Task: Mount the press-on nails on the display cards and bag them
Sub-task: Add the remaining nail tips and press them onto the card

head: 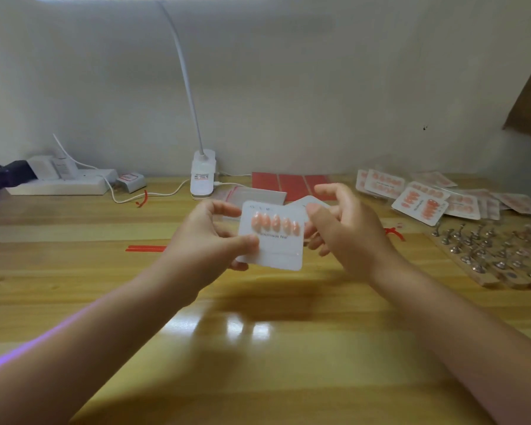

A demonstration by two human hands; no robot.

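Left hand pinching card (five nails mounted) above table; right hand hovering beside it, fingers loosely curled, empty.

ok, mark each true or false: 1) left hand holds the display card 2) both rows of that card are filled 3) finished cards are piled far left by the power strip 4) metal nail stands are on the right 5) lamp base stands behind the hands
1) The left hand holds the display card: true.
2) Both rows filled: false. Only the top row of nails is on; the lower half is bare.
3) Finished cards piled far left: false. The finished cards lie at the right rear.
4) Metal nail stands on the right: true.
5) Lamp base stands behind the hands: true.
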